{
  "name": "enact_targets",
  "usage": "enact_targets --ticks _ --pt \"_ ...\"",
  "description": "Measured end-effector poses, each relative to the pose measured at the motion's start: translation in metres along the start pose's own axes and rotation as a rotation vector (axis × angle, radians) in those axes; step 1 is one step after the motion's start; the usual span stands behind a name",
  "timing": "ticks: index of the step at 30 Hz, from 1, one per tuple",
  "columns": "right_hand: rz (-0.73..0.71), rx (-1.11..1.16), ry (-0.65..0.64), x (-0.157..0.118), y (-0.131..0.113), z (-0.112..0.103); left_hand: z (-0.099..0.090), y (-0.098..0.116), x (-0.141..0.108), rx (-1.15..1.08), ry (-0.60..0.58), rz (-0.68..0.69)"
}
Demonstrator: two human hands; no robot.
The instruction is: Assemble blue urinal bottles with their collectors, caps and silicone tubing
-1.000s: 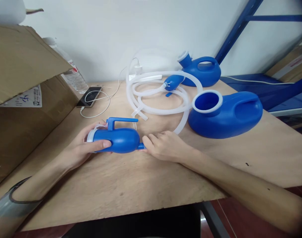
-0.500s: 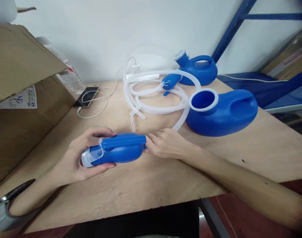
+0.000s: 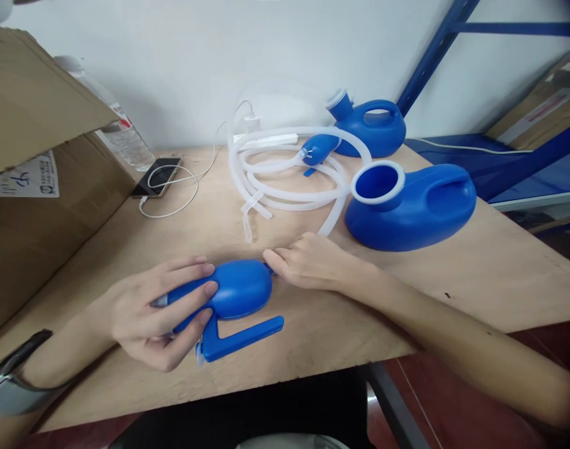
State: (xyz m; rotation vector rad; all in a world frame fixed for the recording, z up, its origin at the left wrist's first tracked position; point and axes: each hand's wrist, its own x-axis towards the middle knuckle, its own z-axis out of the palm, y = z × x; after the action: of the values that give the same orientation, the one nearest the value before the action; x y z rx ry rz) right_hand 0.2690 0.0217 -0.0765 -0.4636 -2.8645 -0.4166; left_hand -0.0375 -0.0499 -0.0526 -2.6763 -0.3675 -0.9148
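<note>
From here I see, over the near part of the wooden table (image 3: 332, 330), a smooth, glossy blue bulb-shaped piece (image 3: 244, 288) lying lengthwise, its pale-rimmed end half hidden. The left hand (image 3: 161, 315) wraps that end and the right hand (image 3: 308, 262) is clamped at the other, the rounded belly showing between them. Its L-shaped handle (image 3: 247, 338) juts toward the table's front edge, and a narrow tip (image 3: 269, 268) vanishes into the right fist.

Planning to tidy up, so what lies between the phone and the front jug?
In the head view, the white cable, then the coiled tube, lie between phone and front jug.
</note>
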Motion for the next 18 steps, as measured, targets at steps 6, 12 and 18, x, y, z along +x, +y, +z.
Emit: enact_targets --ticks 6,12,18 --pt "0.046 0.107 -0.070 0.001 -0.001 0.005 0.000 -0.009 -0.001 0.084 -0.002 0.087" --pt "0.226 0.218 -0.032 0.006 -0.002 0.000 0.002 -0.006 -0.013 0.016 -0.049 -0.372" --pt "0.388 0.182 0.013 0.010 -0.006 -0.013 0.000 0.001 0.010 0.124 0.059 -0.386"
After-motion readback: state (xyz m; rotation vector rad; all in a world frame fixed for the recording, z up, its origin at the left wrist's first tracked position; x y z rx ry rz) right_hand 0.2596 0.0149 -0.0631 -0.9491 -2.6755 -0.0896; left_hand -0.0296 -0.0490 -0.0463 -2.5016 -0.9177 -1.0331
